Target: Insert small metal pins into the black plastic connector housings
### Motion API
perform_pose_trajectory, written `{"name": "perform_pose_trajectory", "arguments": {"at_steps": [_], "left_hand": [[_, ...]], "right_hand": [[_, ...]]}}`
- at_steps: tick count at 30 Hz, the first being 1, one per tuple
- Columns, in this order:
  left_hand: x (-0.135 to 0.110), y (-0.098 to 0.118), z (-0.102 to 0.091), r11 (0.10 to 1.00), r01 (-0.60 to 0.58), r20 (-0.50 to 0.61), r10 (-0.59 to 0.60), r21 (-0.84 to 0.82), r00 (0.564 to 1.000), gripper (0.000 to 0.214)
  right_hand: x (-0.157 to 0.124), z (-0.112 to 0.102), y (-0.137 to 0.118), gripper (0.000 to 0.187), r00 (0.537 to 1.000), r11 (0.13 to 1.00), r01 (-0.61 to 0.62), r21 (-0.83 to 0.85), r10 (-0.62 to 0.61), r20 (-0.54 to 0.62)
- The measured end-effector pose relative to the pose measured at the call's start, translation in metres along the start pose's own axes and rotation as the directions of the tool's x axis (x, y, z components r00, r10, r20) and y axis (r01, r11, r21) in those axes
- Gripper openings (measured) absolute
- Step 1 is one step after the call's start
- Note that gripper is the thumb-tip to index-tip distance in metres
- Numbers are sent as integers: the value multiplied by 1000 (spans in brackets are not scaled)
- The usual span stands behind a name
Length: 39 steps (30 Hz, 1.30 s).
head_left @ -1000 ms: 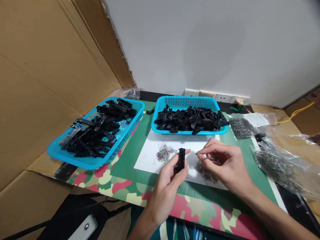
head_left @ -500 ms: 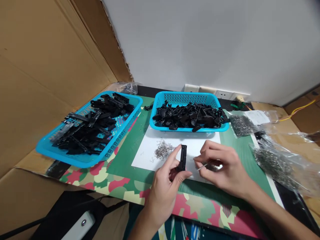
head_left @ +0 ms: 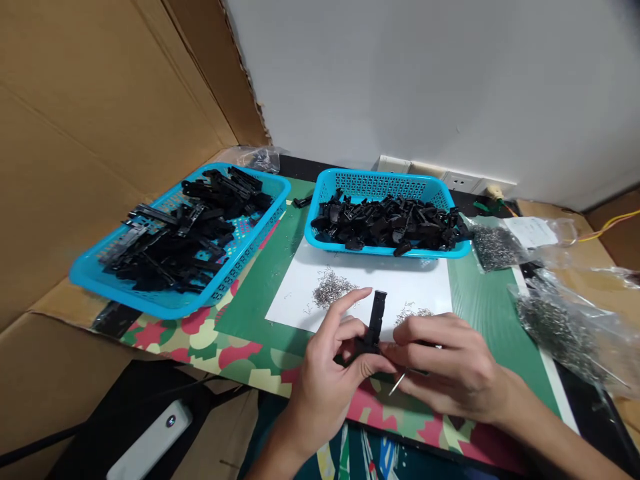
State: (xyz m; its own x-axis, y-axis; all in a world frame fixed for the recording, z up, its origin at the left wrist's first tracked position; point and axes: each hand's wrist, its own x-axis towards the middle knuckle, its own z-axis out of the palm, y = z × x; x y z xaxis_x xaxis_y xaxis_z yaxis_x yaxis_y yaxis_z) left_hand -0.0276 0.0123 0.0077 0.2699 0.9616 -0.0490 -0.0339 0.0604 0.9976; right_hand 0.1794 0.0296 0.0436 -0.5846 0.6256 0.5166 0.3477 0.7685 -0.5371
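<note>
My left hand (head_left: 323, 377) is closed around a slim black plastic part (head_left: 377, 313), which stands nearly upright between thumb and fingers. Its lower end is partly covered by my thumb. Close against it on the right, my right hand (head_left: 457, 367) has its fingertips at the part's lower end. A thin metal rod (head_left: 397, 384) sticks out below the right fingers; the rest of it is hidden in the hand. Whether those fingertips also pinch a small piece cannot be made out. Small wire pieces lie in one pile (head_left: 333, 288) and a second pile (head_left: 411, 312) on white paper (head_left: 293, 300).
A blue basket (head_left: 250, 267) of long black parts stands left. Another blue basket (head_left: 385, 251) with smaller black pieces is behind the paper. Clear bags of metal pieces, one upper (head_left: 495, 247) and one lower (head_left: 555, 333), lie right. Wall sockets (head_left: 460, 181) line the back.
My right hand has moved left and down to meet the black part in my left hand. The rod now points downward, and a second wire pile shows. The view has shifted slightly.
</note>
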Motion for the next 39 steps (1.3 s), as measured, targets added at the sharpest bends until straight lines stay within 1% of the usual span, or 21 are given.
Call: {"name": "perform_pose_trajectory", "arguments": {"at_steps": [4,9,12,14,18,20,23,27,29,30,32,33,35,37,39], "left_hand": [[0,0,-1,999,-13,10,13,29,1000,74],[1,2,-3,999,21,60,-24,49,998,76],[2,2,-4,996,39,88,-46,85,995,71],[2,2,-4,995,42,88,-50,88,995,66],[1,2,-4,998,57,78,-54,-32,995,65],[1,2,-3,993,75,93,-67,-92,993,64],[-1,4,-3,992,85,119,-73,-98,990,62],[-3,6,-7,997,81,140,-78,-18,987,61],[-5,7,-10,997,51,137,-59,58,989,60],[-5,7,-11,993,24,116,-37,114,993,59],[-4,7,-13,965,-44,37,35,259,999,56],[-3,7,-13,940,-69,-1,74,333,997,51],[0,8,-11,889,-109,-44,144,445,989,35],[4,9,-9,849,-151,-40,198,506,979,18],[8,10,-6,827,-191,-33,245,529,969,11]], "right_hand": [[0,-2,0,19,1000,996,-14,83,13,12],[1,-3,0,24,996,987,-76,139,70,52],[1,-3,0,24,994,991,-79,107,70,84],[0,-3,1,23,993,996,-71,58,65,97],[-2,-4,5,22,996,998,-39,-57,44,81],[-2,-5,6,21,997,996,-33,-79,39,70],[-1,-9,8,23,997,992,-34,-118,42,60],[-2,-12,10,27,999,985,16,-171,-9,37],[-3,-12,11,28,999,984,18,-176,-12,33],[-4,-12,13,27,999,984,8,-179,-1,36],[-5,-12,16,25,998,982,-23,-185,32,45],[-6,-11,18,24,997,982,-38,-186,49,53],[-6,-10,21,24,994,982,-69,-175,82,67],[-5,-8,24,26,990,984,-107,-145,119,79],[-3,-8,25,25,979,980,-160,-116,173,108]]}}
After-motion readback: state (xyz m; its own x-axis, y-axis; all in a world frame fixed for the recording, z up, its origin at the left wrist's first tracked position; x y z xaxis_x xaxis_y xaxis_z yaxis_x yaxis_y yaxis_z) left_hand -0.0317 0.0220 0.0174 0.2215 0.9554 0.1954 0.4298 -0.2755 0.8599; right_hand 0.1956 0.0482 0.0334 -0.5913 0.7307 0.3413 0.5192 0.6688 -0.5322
